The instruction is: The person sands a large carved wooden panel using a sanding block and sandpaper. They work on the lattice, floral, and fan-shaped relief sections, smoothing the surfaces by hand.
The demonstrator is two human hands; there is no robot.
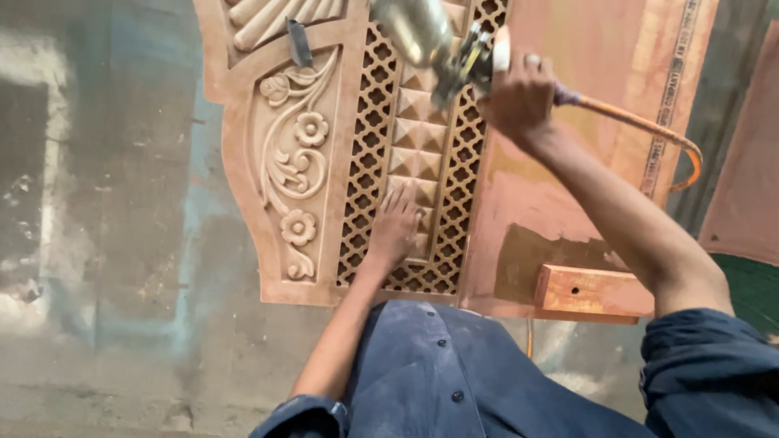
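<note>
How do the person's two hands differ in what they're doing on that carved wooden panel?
The left hand lies flat and open on the carved panel, holding nothing; the right hand is raised and closed around a spray gun with an orange hose. The left is nearer the body. Both are bare.

The left hand [395,225] lies flat on the lattice near the bottom edge of the carved wooden panel [243,178]. The right hand [519,97] grips a spray gun [422,36] over the panel's top, its orange hose [649,130] trailing right. A wooden block [592,294] sits by the lower right corner.
</note>
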